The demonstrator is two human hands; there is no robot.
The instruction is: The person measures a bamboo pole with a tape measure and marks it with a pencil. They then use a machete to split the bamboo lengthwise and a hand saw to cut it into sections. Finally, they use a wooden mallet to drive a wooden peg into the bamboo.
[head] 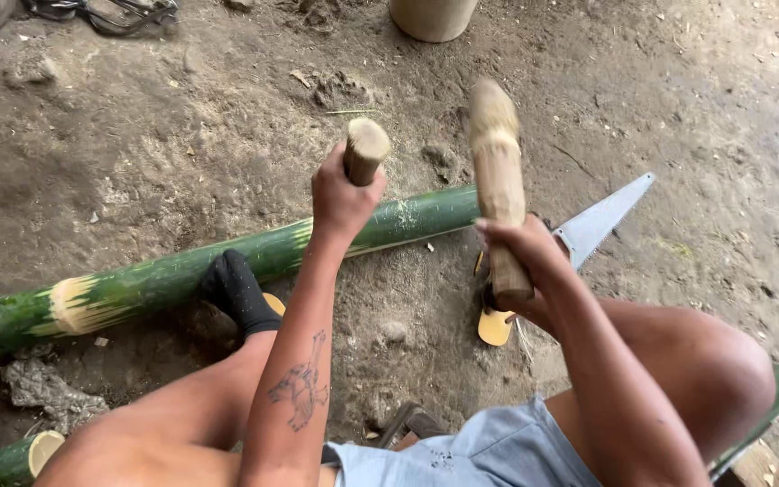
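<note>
Two wooden items: short handle (365,150) gripped in left hand (343,200), club (500,185) in right hand (517,248); stiff, likely heavy; green bamboo pole (182,275) hard, smooth, probably slippery

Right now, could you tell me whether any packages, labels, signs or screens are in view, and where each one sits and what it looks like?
None are in view: no package, label, sign or screen.
What shows instead is the left hand gripping a short wooden handle, the right hand gripping a wooden club, a long green bamboo pole on the dirt floor, and a handsaw beside it.
</note>
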